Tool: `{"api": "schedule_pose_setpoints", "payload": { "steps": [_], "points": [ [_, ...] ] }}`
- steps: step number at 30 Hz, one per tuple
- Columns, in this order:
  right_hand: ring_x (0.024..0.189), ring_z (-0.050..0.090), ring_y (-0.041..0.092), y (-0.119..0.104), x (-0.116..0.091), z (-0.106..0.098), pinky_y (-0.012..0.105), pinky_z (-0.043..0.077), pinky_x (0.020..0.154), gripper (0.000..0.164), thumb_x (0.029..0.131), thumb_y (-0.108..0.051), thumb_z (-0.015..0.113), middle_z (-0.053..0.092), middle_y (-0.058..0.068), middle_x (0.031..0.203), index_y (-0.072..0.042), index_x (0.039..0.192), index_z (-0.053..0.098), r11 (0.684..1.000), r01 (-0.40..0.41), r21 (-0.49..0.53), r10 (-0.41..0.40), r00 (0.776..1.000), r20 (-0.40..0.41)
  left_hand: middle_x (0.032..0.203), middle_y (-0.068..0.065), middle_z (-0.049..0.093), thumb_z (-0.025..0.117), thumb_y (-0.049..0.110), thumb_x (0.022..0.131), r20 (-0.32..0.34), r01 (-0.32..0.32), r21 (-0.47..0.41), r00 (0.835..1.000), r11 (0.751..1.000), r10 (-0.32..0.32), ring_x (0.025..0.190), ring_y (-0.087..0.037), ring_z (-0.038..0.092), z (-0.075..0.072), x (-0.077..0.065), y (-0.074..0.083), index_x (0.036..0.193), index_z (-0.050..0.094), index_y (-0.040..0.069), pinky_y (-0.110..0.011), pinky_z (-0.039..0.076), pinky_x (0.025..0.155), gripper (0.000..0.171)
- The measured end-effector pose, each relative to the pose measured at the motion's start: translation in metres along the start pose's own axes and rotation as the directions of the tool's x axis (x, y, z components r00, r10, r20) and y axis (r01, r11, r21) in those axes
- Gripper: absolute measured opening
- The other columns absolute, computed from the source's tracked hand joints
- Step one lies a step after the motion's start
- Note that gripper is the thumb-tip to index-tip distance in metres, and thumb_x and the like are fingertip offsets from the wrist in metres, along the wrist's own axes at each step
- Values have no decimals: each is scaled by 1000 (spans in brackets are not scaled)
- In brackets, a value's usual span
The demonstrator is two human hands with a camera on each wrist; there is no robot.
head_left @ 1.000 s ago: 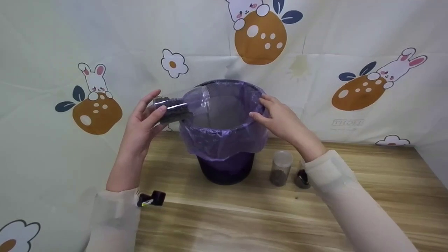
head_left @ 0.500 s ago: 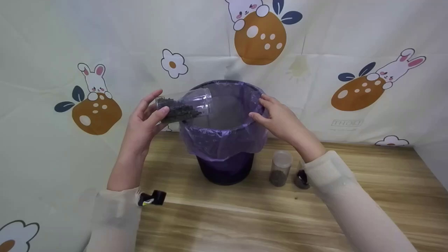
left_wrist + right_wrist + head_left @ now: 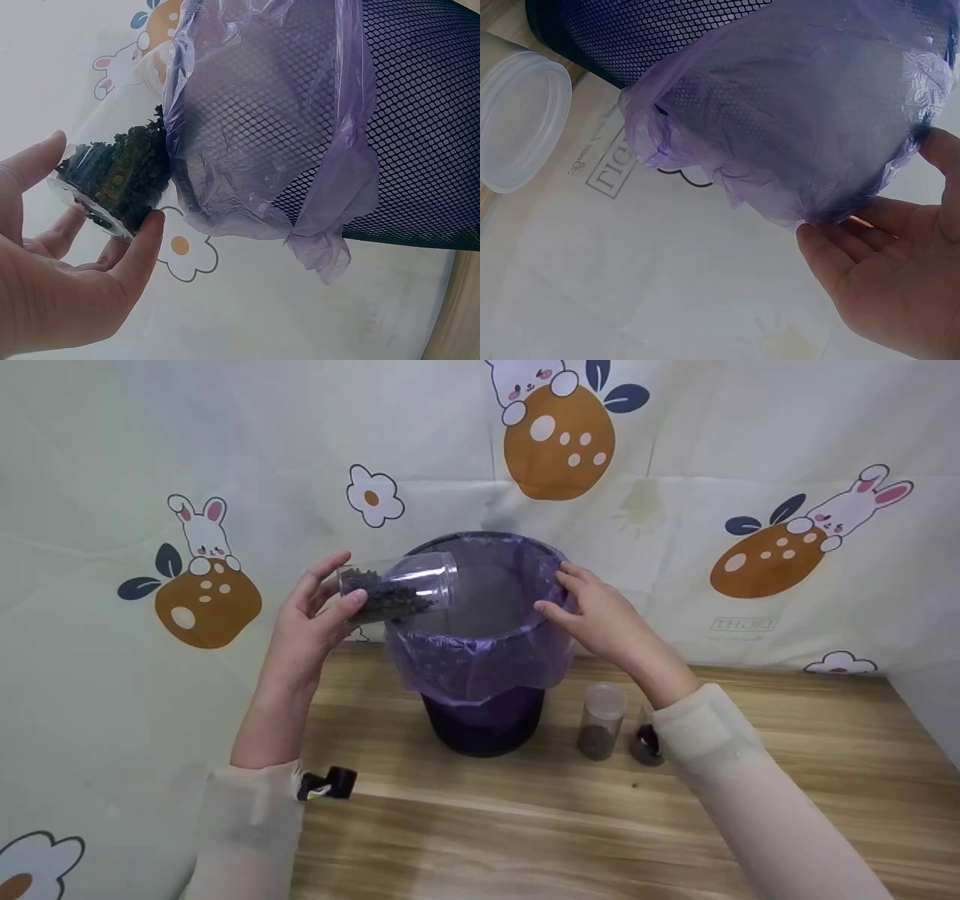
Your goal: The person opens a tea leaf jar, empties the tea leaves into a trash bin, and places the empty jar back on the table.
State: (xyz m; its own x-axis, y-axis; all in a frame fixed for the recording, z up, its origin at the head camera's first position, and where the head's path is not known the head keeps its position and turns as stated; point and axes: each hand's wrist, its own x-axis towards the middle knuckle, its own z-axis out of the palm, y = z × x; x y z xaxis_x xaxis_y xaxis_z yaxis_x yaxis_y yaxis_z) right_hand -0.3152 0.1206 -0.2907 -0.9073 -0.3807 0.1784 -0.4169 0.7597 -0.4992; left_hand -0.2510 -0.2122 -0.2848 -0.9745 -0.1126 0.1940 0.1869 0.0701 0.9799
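My left hand [image 3: 300, 634] grips a clear plastic jar [image 3: 431, 574] by its base, thumb on the near side. The jar lies tilted on its side, its mouth over the opening of a dark mesh trash can [image 3: 484, 727]. Dark, crinkled leaf-like pieces [image 3: 124, 169] lie along the jar's lower wall, mostly in the base half. A purple plastic bag [image 3: 480, 667] lines the can and hangs over its rim. At the can's right side, my right hand [image 3: 600, 611] holds the bagged rim, thumb inside and fingers outside.
Two clear containers stand right of the can: a lidded one [image 3: 602, 720] with dark contents and another [image 3: 646, 744] partly behind the right sleeve. A small black device [image 3: 330, 784] sits by the left cuff. A printed cloth [image 3: 450, 405] hangs close behind.
In the left hand, the jar has shifted slightly right. Its dark pieces, bunched near the base before, have slid along the lower wall toward the mouth. The right hand has stayed put.
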Motion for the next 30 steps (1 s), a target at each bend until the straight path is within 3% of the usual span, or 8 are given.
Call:
{"api": "schedule_pose_setpoints", "payload": {
  "steps": [6, 21, 30],
  "points": [
    [150, 25, 39, 0, -1, 0, 50, 22, 125, 70, 103, -40, 52, 26, 21, 163, 8, 150, 33, 1000, 0, 0, 0, 1000, -1, 151, -8, 43, 69, 28, 95, 7, 11, 13, 1000, 1000, -12, 127, -22, 52, 1, 0, 2, 146, 48, 31, -42, 45, 113, 56],
    [150, 26, 39, 0, 0, 0, 50, 22, 125, 70, 103, -40, 51, 25, 22, 163, 8, 150, 32, 1000, -3, -3, 3, 1000, 1, 152, -7, 43, 70, 32, 93, 15, 11, 46, 1000, 999, -11, 124, -24, 56, 1, 0, 5, 146, 48, 33, -47, 42, 115, 58],
    [151, 25, 38, 0, 0, 0, 49, 23, 125, 71, 103, -42, 51, 25, 20, 163, 7, 151, 32, 1000, -3, -3, 3, 1000, 3, 150, -7, 44, 69, 28, 94, 30, -1, 63, 1000, 998, -1, 127, -24, 54, 2, 1, 8, 147, 48, 31, -29, 48, 98, 56]
  ]
}}
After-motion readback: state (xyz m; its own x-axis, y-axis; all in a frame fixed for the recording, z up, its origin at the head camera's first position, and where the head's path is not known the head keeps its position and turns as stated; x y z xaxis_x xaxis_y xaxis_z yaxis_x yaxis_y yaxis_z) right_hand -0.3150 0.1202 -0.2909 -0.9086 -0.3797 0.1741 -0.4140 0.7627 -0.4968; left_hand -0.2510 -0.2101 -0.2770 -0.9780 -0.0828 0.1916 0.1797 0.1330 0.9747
